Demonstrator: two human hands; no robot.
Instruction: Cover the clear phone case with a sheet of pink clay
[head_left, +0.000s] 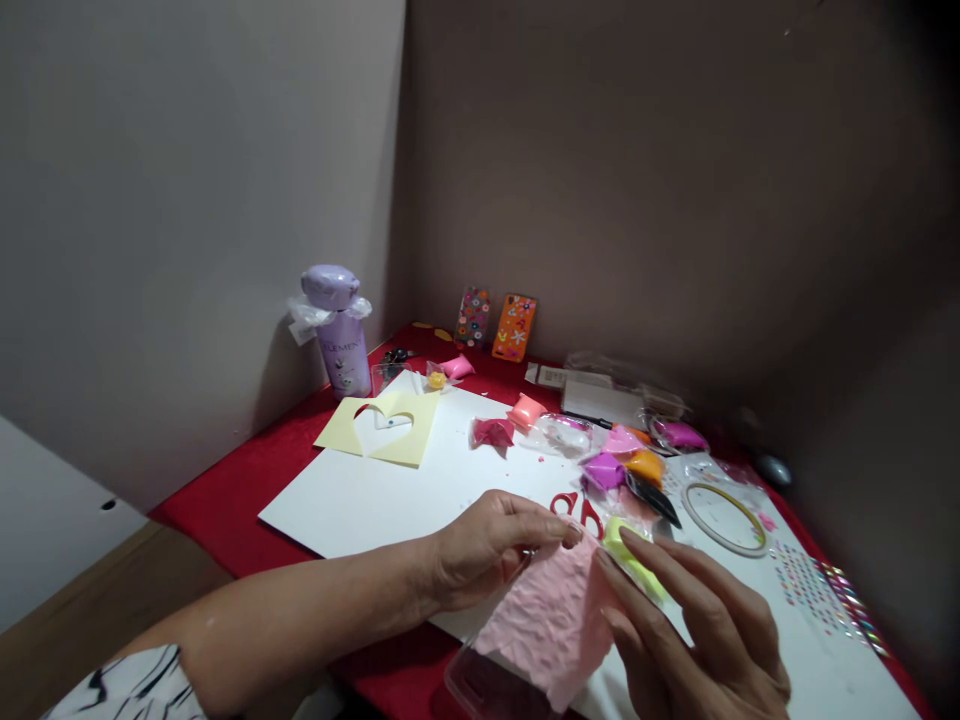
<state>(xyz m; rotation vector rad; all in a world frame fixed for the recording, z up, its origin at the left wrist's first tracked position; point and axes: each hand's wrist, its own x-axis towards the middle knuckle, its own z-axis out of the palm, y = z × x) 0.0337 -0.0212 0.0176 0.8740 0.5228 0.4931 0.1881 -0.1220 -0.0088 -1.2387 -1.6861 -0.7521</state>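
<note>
A clear phone case (495,690) hangs over the table's near edge, most of its back covered by a bumpy sheet of pale pink clay (551,620). The clay stops short of the case's near end, where bare plastic shows. My left hand (487,545) is closed on the far left corner, thumb over the clay by the camera hole. My right hand (697,620) grips the right side, fingertips at the clay's edge and thumb lower down. Just beyond the case lie red-handled scissors (589,518) and a yellow-green clay packet (637,560), partly behind my right fingers.
White boards (375,500) cover a red cloth (240,500). Yellow paper with a heart cutout (424,440) lies left. Several clay packets (604,472), a tape ring (688,510) and gem stickers (802,590) are right. A purple bottle (345,360) and two decorated cases (514,328) stand behind.
</note>
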